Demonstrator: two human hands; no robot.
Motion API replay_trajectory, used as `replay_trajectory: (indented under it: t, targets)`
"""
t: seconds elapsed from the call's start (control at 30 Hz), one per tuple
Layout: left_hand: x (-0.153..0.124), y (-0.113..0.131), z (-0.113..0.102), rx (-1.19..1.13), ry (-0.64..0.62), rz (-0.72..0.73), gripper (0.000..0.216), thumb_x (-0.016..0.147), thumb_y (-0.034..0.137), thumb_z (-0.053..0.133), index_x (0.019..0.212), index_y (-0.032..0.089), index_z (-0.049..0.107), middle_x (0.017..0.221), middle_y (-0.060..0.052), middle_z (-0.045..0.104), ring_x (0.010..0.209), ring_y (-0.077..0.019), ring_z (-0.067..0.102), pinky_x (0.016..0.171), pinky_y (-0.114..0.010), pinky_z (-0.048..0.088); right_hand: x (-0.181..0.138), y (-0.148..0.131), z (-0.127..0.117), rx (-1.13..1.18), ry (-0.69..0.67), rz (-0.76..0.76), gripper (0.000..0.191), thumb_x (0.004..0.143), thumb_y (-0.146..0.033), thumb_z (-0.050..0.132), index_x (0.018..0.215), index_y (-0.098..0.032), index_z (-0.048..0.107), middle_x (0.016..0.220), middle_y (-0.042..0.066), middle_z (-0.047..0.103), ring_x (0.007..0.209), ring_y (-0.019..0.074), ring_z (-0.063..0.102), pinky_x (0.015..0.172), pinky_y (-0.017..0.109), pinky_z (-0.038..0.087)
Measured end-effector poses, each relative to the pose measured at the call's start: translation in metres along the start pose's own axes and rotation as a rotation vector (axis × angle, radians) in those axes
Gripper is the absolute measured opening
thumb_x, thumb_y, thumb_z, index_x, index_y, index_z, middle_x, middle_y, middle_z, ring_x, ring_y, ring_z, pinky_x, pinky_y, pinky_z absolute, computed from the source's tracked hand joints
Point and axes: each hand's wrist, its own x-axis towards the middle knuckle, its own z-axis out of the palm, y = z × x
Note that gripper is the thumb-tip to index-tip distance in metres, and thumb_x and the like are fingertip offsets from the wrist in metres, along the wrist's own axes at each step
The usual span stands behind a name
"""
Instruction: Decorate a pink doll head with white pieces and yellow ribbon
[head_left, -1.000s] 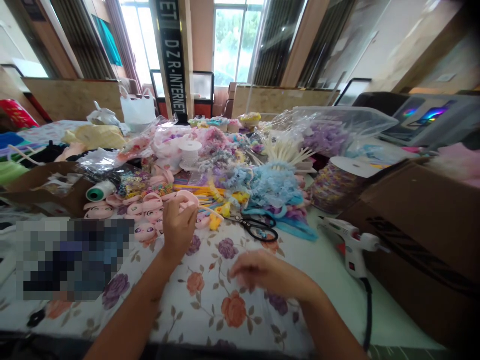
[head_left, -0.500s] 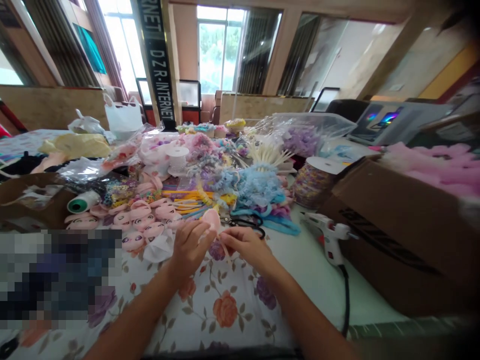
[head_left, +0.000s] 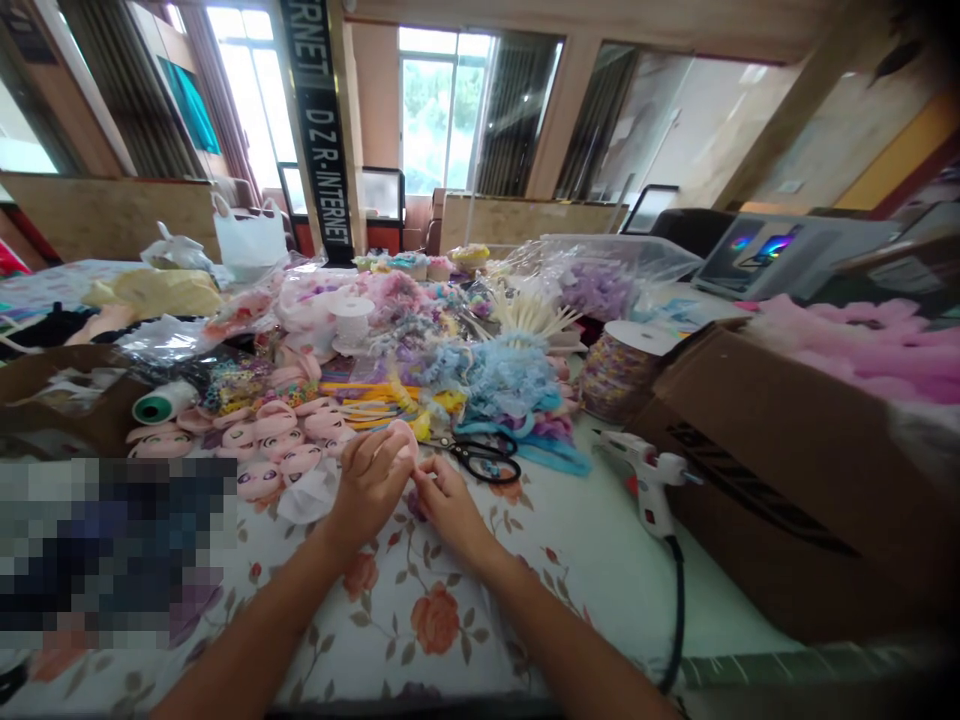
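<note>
My left hand [head_left: 369, 480] is closed around a rounded pink fabric piece [head_left: 403, 440], much like the pink doll heads lying nearby. At its lower edge, the thumb and fingers of my right hand [head_left: 444, 497] are pinched together; what lies between them is too small to make out. Several pink doll heads with printed faces [head_left: 279, 443] lie in a pile left of my hands, beside a crumpled white piece [head_left: 307, 497]. Black-handled scissors [head_left: 487, 460] rest just beyond my right hand.
A hot glue gun [head_left: 651, 480] with a black cord lies to the right, against a large cardboard box [head_left: 780, 480]. Blue ruffled trim [head_left: 510, 375], a spool of multicoloured trim [head_left: 626, 370], a thread cone [head_left: 161, 403] and a white spool [head_left: 351, 322] crowd the far side.
Both hands have shifted slightly left with the pink piece, and more of the scissors shows. The thin pale strip that hung below my right fingers is no longer clearly visible.
</note>
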Motion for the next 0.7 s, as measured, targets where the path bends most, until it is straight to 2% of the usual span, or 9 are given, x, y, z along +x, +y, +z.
replay_trajectory:
  t: [0.17,0.33,0.43,0.57,0.63,0.7]
  targets:
    - [0.004,-0.008,-0.002,0.046,0.083,-0.112,0.010,0.079,0.014,0.062,0.080,0.023,0.066,0.101,-0.007,0.066,0.111,-0.0237,0.049,0.095,-0.042,0.032,-0.003,-0.007,-0.004,-0.024,-0.032,-0.031,0.024,0.082,-0.044,0.050,0.075,-0.021,0.043,0.044,-0.011,0.036,0.038,0.0076,0.031,0.042,0.021,0.025]
    - [0.004,-0.023,-0.005,0.155,0.129,-0.176,0.006,0.076,0.017,0.066,0.075,0.023,0.068,0.103,-0.009,0.063,0.110,-0.0266,0.048,0.093,-0.046,0.033,-0.010,-0.017,-0.011,-0.280,0.041,-0.193,0.023,0.084,-0.038,0.051,0.070,-0.020,0.049,0.053,-0.006,0.045,0.048,0.0096,0.041,0.048,0.022,0.031]
    - [0.003,-0.026,-0.008,0.150,0.151,-0.284,0.005,0.075,0.018,0.067,0.077,0.022,0.069,0.103,-0.010,0.060,0.108,-0.0269,0.048,0.092,-0.047,0.035,-0.010,-0.020,-0.020,-0.292,0.080,-0.181,0.027,0.084,-0.040,0.052,0.068,-0.019,0.052,0.052,-0.004,0.048,0.047,0.0100,0.042,0.048,0.022,0.033]
    - [0.007,-0.012,-0.011,-0.179,0.101,-0.411,0.005,0.077,0.024,0.067,0.079,0.023,0.070,0.099,-0.007,0.057,0.101,-0.0236,0.050,0.088,-0.041,0.040,-0.003,-0.021,-0.034,-0.239,0.197,-0.183,0.030,0.083,-0.045,0.053,0.075,-0.016,0.061,0.063,0.002,0.059,0.054,0.0130,0.051,0.049,0.024,0.039]
    - [0.011,-0.001,-0.011,-0.433,0.021,-0.565,0.008,0.078,0.028,0.065,0.079,0.022,0.070,0.097,-0.006,0.056,0.095,-0.0208,0.052,0.081,-0.036,0.044,-0.001,-0.021,-0.037,-0.225,0.263,-0.228,0.031,0.080,-0.044,0.057,0.092,-0.016,0.063,0.080,0.006,0.064,0.065,0.0156,0.056,0.054,0.025,0.045]
    - [0.014,0.007,-0.011,-0.740,-0.067,-0.739,0.013,0.078,0.032,0.065,0.078,0.020,0.068,0.093,-0.005,0.056,0.088,-0.0184,0.054,0.073,-0.031,0.045,0.000,-0.022,-0.038,-0.207,0.268,-0.247,0.039,0.078,-0.043,0.060,0.107,-0.017,0.060,0.098,0.009,0.063,0.076,0.0174,0.058,0.058,0.026,0.049]
